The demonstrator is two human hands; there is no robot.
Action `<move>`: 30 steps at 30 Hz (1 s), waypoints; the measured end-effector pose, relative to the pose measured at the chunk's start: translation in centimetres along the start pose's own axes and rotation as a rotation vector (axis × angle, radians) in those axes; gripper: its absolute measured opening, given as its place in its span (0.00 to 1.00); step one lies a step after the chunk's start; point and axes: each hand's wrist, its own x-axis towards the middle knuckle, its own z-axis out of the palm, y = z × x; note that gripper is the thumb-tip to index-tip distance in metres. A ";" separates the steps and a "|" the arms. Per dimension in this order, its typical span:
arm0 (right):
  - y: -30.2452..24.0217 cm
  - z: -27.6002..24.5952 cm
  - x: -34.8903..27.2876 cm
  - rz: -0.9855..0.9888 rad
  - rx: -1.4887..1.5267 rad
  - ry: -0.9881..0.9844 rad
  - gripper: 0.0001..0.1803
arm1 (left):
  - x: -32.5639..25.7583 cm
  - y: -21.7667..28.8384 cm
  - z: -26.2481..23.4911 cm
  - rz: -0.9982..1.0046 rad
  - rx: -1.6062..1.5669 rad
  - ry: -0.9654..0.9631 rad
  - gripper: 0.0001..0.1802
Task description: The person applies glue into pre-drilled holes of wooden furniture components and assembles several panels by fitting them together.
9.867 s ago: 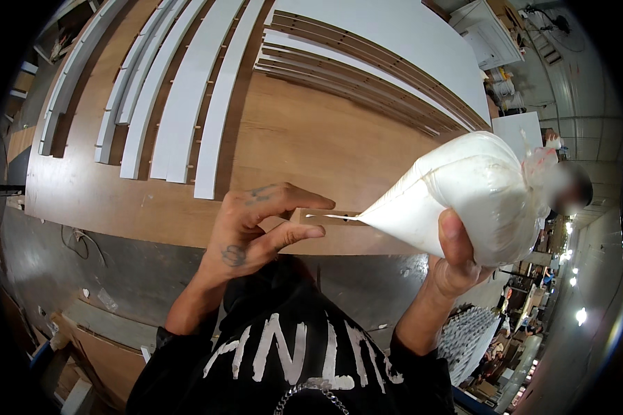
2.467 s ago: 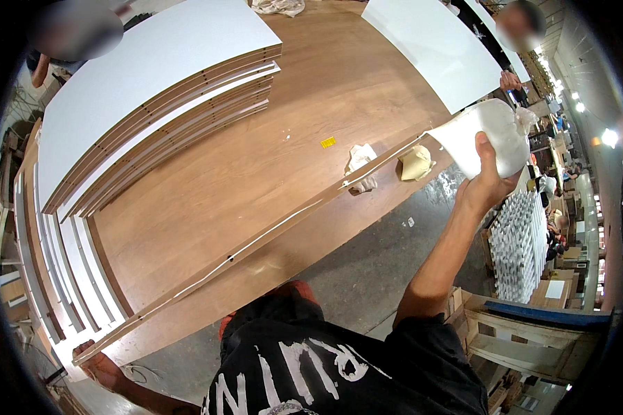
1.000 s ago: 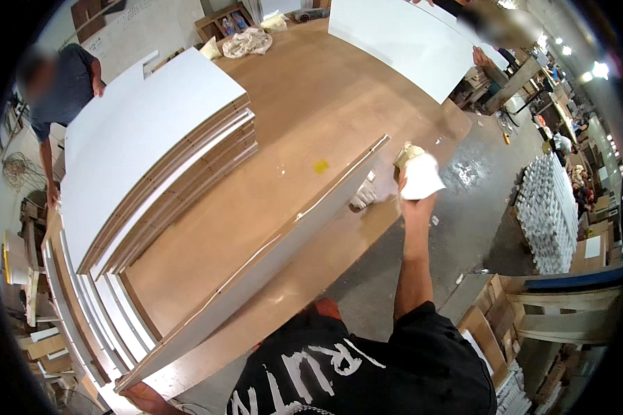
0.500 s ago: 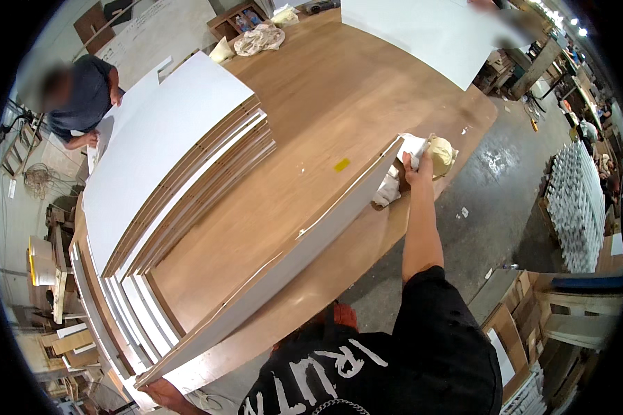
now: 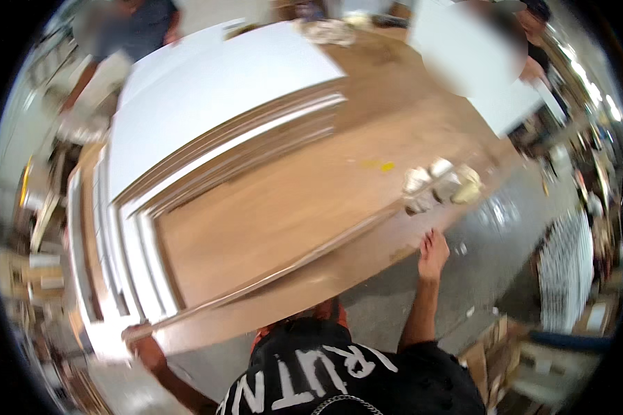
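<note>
A long narrow panel (image 5: 291, 267) stretches from the lower left toward the cloths on the brown table, its thin edge turned up. My left hand (image 5: 147, 346) is closed round the panel's near left end. My right hand (image 5: 432, 254) hovers off the table's front edge, apart from the panel. Its fingers are loosely bent and a little apart, with nothing visible in them. Several crumpled white and cream cloths (image 5: 466, 185) lie at the panel's far right end. Motion blurs the picture, so fine details are lost.
A stack of white-topped boards (image 5: 221, 90) and framing strips (image 5: 149, 256) fills the table's (image 5: 277, 207) left side. One co-worker (image 5: 142, 31) stands behind the stack; another, at the far right, holds a white panel (image 5: 457, 55). A pile of grey-white pieces (image 5: 567, 263) stands on the floor.
My right hand has let go of the white cloth and drawn back toward me, off the panel. The view has shifted, and the far right co-worker's panel has tilted. My left hand keeps its hold.
</note>
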 end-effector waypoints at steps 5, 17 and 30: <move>4.1 2.4 -15.8 0.065 -0.839 -0.644 0.12 | 3.8 2.6 6.5 -0.103 0.225 -0.183 0.19; 12.4 27.6 -59.7 0.283 -1.085 -1.973 0.06 | 5.9 -2.1 7.9 -0.062 -0.135 -0.717 0.20; 44.9 39.2 -69.0 -0.611 -1.434 -1.623 0.18 | 6.1 -4.0 6.6 0.157 -0.351 -0.752 0.17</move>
